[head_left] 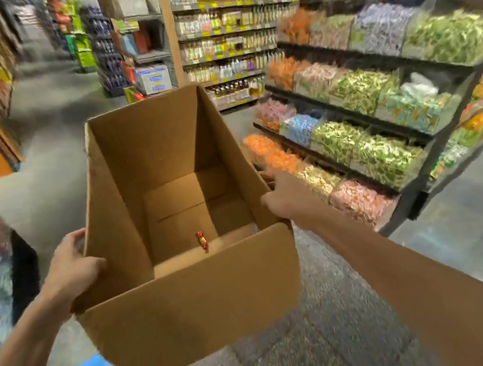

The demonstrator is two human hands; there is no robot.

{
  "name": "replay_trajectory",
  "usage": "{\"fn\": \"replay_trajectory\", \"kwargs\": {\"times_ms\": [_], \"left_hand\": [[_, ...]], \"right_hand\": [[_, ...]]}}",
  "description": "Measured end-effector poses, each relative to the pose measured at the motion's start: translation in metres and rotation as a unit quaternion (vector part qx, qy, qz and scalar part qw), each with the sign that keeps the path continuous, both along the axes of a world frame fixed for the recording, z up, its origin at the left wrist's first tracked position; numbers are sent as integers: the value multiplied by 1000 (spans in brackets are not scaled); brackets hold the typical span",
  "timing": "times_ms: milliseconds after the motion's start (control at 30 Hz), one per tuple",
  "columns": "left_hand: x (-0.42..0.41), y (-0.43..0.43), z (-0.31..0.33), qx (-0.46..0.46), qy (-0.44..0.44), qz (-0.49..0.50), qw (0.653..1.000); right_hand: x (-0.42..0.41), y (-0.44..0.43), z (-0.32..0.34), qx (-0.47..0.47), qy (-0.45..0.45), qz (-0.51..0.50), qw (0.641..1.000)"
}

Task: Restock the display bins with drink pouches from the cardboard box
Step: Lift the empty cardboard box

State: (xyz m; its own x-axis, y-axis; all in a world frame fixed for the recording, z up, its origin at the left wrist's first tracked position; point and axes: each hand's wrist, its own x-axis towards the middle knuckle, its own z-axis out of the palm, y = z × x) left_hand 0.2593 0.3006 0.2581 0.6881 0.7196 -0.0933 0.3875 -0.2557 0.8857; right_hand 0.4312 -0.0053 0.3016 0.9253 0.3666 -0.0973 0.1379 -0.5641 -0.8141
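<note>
In the store aisle, between your two bare arms, you hold a plain brown cardboard box up off the grey floor, its top flaps open and its inside showing. Your left hand clasps the box's left wall near the front corner, the fingers wrapped round the outer side and the thumb pressed on the edge. Your right hand grips the right wall, its fingers curled over the rim. The box is nearly empty: only one small red and yellow wrapped piece lies on the bottom near the front wall, and the bottom flaps' seams show bare. To your right stand tiered display bins heaped with green, orange, pink and blue packets, too blurred to read. Bottles fill the shelves beyond the box.
</note>
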Motion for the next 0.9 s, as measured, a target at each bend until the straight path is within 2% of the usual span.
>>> {"fn": "replay_trajectory", "kwargs": {"times_ms": [200, 333, 567, 633, 733, 900], "left_hand": [[86, 78, -38, -6, -20, 68, 997], [126, 136, -55, -37, 3, 123, 992], [196, 243, -79, -10, 74, 197, 978], [218, 282, -92, -43, 71, 218, 972], [264, 348, -108, -91, 69, 206, 972], [340, 475, -131, -135, 114, 176, 968]], "right_hand": [[117, 106, -29, 9, -28, 66, 997], [186, 186, -60, -22, -12, 117, 993], [293, 340, -115, -70, -4, 161, 984], [325, 390, -132, -77, -3, 167, 983], [377, 469, -162, -64, 20, 159, 985], [463, 607, -196, -68, 68, 129, 987]]}}
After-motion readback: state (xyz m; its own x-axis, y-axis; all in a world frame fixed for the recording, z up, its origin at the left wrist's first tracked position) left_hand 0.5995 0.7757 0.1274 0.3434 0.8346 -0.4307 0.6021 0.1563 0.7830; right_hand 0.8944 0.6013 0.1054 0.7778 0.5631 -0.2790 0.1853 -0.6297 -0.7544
